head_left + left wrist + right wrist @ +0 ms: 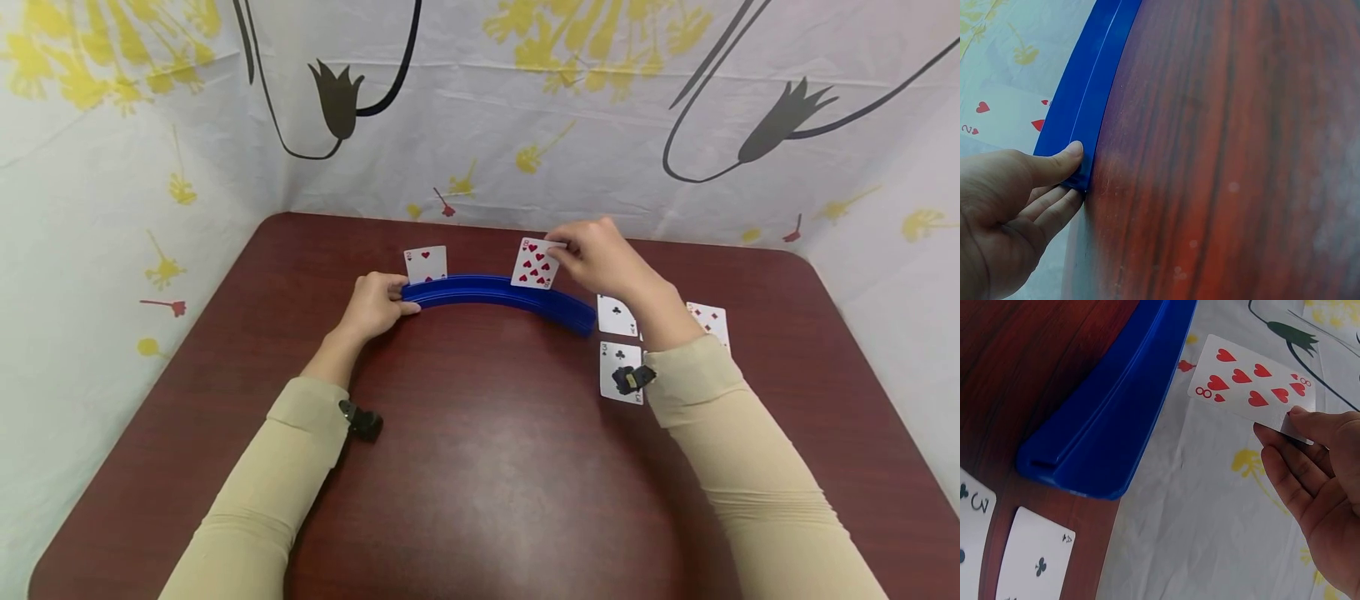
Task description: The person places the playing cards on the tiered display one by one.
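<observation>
One curved blue card holder (480, 289) rests on the wood-grained table (487, 450), its ends bending toward the person. At the left end of the holder, the left hand (375, 307) pinches the tip, with the thumb on the upper face and fingers at the underside. Near this end, the two of hearts (427, 262) shows along the holder's far side; its lower part is hidden by the rim. Above the far rim, right of the holder's midpoint, the right hand (596, 254) pinches the eight of hearts (532, 265) at one corner between thumb and fingers, the face turned toward the person. In the head view this card overlaps the rim; whether it touches the holder cannot be determined. Just beside the holder's right end lies the ace of clubs (617, 317), face up. The three of clubs (610, 367) lies nearer the person than that end, also face up, partly covered by the right wrist camera (633, 379). Farther right of the holder, a diamond card (711, 321) projects from behind the right forearm. The left wrist camera (363, 423) sits on the near side of the holder. Beyond the holder hangs a white sheet (450, 100) with plant prints.
</observation>
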The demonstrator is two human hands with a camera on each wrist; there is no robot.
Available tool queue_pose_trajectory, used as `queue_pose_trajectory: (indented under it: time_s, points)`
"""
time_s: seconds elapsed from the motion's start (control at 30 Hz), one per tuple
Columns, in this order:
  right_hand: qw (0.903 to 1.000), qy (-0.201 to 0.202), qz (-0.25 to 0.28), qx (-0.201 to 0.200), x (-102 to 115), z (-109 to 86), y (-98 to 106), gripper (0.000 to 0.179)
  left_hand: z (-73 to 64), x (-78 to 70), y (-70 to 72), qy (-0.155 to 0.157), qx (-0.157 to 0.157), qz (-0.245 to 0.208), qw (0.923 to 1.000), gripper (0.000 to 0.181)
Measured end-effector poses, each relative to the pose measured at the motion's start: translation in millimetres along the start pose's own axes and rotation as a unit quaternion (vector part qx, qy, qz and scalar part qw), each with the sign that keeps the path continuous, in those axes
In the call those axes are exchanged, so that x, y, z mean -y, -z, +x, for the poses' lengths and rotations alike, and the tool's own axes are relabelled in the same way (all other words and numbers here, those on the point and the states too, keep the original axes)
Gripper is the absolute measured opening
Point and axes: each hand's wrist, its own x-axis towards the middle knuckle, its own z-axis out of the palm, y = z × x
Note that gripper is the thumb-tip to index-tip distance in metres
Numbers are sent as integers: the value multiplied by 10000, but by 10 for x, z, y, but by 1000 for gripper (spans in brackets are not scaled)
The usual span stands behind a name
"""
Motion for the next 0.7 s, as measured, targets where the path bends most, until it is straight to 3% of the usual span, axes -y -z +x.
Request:
queue_pose_trajectory:
  time_s: [0.7]
  points:
    - [9997,-11,144,193,166,137,-170,15,-7,-18,24,70,66,-26,9999,53]
